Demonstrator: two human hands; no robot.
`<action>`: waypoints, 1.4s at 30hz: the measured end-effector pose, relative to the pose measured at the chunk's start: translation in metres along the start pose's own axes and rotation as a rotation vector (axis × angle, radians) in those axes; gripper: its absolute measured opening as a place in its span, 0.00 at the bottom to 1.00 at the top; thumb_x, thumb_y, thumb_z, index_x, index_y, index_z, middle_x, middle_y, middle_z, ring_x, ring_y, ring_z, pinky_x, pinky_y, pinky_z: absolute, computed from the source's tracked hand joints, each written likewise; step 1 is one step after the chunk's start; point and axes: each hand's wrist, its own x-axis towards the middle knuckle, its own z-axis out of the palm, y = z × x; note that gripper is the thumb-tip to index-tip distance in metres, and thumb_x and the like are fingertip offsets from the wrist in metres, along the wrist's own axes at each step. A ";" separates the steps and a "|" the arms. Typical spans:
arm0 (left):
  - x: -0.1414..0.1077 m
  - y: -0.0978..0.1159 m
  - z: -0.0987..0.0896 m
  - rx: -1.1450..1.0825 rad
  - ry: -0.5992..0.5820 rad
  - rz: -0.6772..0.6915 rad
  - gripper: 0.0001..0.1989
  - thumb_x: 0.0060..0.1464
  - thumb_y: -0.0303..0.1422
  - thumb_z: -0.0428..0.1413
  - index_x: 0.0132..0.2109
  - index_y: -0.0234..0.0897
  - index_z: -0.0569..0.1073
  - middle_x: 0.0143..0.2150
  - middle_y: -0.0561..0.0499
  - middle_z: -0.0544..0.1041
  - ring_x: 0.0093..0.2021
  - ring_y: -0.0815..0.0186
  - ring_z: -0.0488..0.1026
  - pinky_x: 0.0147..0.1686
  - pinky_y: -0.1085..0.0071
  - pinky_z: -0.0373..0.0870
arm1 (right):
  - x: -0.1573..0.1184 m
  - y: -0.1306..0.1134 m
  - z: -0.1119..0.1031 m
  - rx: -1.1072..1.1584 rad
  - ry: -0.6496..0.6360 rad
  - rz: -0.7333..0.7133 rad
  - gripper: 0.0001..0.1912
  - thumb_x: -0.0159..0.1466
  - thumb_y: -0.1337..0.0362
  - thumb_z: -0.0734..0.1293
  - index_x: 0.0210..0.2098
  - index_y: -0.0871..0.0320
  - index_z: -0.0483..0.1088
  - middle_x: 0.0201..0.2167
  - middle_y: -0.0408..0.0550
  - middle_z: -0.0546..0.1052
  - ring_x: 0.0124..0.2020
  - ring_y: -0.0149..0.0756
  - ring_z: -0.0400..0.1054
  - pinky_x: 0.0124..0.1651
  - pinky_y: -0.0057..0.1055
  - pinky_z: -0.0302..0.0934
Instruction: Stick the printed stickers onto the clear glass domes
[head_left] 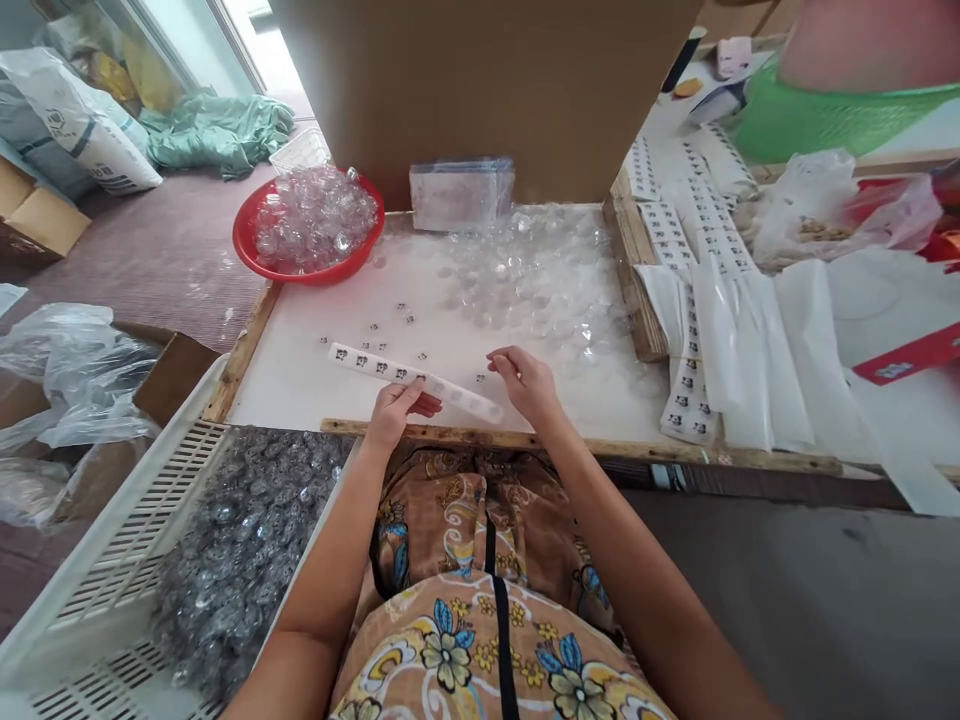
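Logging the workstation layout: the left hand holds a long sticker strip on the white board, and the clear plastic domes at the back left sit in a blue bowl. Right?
Not quite. The head view shows the bowl is red, not blue. The rest stands: the left hand holds the sticker strip on the white board, and the clear domes fill that bowl at the back left.

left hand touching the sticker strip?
Touching. Head view: the left hand pinches the sticker strip near its middle, fingers over its edge.

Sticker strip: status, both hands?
Left hand pinching sticker strip near its middle, strip lying across white board. Right hand at strip's far end, fingertips pinched; contents too small to tell. Loose stickers and clear domes beyond; nothing blocking.
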 end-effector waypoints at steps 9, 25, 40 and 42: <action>0.001 0.003 0.002 0.092 -0.082 0.012 0.25 0.47 0.52 0.59 0.29 0.29 0.78 0.27 0.41 0.80 0.27 0.62 0.77 0.29 0.69 0.73 | -0.014 -0.007 -0.009 0.129 0.093 -0.014 0.13 0.64 0.55 0.62 0.37 0.58 0.71 0.30 0.48 0.78 0.32 0.35 0.71 0.37 0.31 0.63; 0.000 0.006 0.000 0.044 -0.128 0.001 0.26 0.50 0.52 0.57 0.34 0.27 0.78 0.27 0.41 0.80 0.29 0.58 0.79 0.30 0.66 0.75 | -0.019 -0.050 0.041 0.174 -0.145 -0.131 0.09 0.62 0.68 0.65 0.42 0.54 0.72 0.38 0.46 0.75 0.34 0.31 0.68 0.37 0.28 0.62; 0.001 0.007 0.004 -0.034 0.003 -0.067 0.21 0.47 0.47 0.61 0.29 0.30 0.79 0.23 0.43 0.79 0.24 0.60 0.77 0.28 0.66 0.76 | 0.009 0.001 -0.028 -0.365 -0.077 -0.038 0.19 0.61 0.66 0.67 0.53 0.55 0.68 0.46 0.56 0.71 0.47 0.47 0.67 0.48 0.44 0.63; 0.003 0.007 0.004 -0.033 0.003 -0.091 0.20 0.48 0.47 0.61 0.28 0.30 0.79 0.23 0.43 0.79 0.24 0.61 0.77 0.28 0.66 0.76 | 0.013 0.019 -0.042 -0.530 -0.046 0.008 0.20 0.59 0.69 0.67 0.51 0.56 0.69 0.45 0.57 0.71 0.47 0.50 0.66 0.48 0.47 0.62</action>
